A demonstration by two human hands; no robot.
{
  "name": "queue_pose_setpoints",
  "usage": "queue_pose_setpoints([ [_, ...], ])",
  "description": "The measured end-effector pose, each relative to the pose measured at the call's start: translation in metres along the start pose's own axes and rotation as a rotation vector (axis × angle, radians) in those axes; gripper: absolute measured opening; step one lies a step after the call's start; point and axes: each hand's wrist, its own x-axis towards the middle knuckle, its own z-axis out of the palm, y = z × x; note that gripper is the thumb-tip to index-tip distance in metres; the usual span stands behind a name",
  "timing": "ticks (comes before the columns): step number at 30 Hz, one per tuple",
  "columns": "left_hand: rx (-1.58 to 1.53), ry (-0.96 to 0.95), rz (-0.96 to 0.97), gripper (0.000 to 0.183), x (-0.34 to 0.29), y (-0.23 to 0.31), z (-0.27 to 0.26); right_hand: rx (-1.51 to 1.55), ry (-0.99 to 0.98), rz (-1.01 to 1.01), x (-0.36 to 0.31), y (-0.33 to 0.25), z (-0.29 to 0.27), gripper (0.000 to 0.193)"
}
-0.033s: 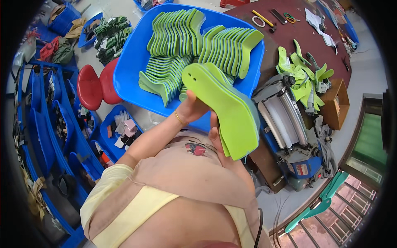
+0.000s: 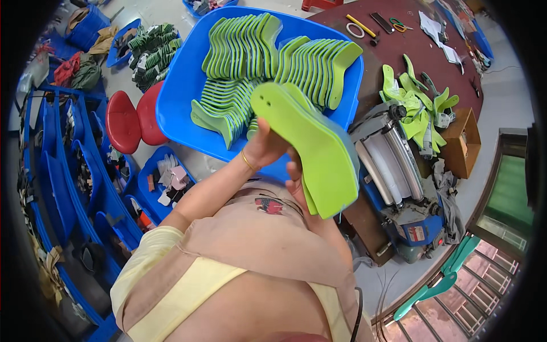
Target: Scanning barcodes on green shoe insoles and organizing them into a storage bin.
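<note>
A stack of lime-green, curved flat pieces [image 2: 310, 145] is held in both my hands, tilted in front of my body. The top piece has two small holes at its far end. My left hand [image 2: 266, 149] grips the stack's left edge near that end, its thumb up against the side. My right hand [image 2: 299, 185] closes on the lower left edge, with several fingers hidden under the stack. Just beyond lies a large blue tub [image 2: 185, 122] holding several rows of similar green pieces [image 2: 242, 45], packed upright side by side.
To the right stands a roller machine [image 2: 393, 165], beside a dark red table [image 2: 456, 68] with loose green pieces [image 2: 419, 108], scissors [image 2: 401, 25] and a wooden box [image 2: 461, 142]. At left are a red stool [image 2: 122, 121], a small blue bin [image 2: 149, 188] and blue shelf bins [image 2: 57, 188].
The stack in my hands has shifted very slightly upward and tilted a little. Both hands keep their hold.
</note>
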Motion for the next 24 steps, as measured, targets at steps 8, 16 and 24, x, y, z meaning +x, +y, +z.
queue_pose_setpoints([
  [8,0.167,0.417,0.016,0.063,0.018,0.051,-0.014,-1.167,0.517,-0.329,-0.004,-0.002,0.034,0.06],
  [16,0.689,0.356,-0.325,0.096,-0.02,0.066,-0.043,-1.873,0.496,0.062,0.003,0.055,0.035,0.076],
  [24,0.601,0.102,-0.477,0.105,-0.026,0.078,-0.073,-0.69,0.357,-0.02,-0.028,0.054,0.012,0.082],
])
